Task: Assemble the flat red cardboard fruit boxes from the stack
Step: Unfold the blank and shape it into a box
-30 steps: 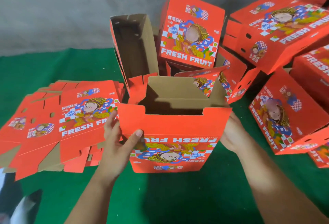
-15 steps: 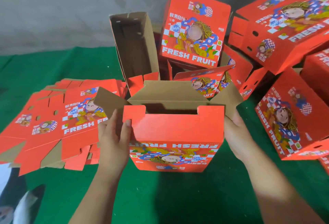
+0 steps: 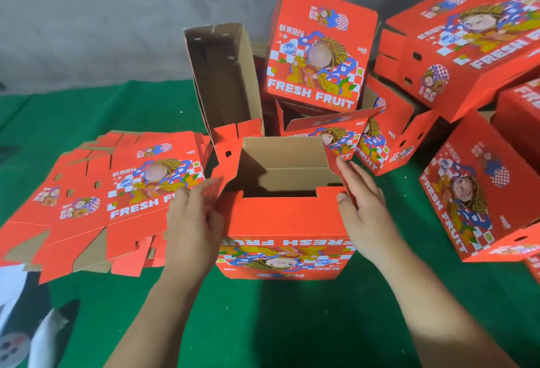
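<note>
Box is standing upright on the green surface, centre front, mouth open, print upside down toward the wearer. Left hand is gripping the left side flap, fingers curled round its lower edge; the flap is now standing up and angling outward, red face showing, where half a second ago it was lying folded out with its brown side up. Right hand is pinching the right side flap between thumb and fingers, raising it upright; earlier this hand was lower, against the box's right wall, with that flap splayed outward. One second ago both hands were holding the near wall and both flaps were sitting lower. Near flap is standing straight; far flap is leaning back. Flat stack is lying to the left, just beside the left hand, unchanged. Finished boxes are crowding behind and to the right, one open box tipped with its brown inside facing the camera.
</note>
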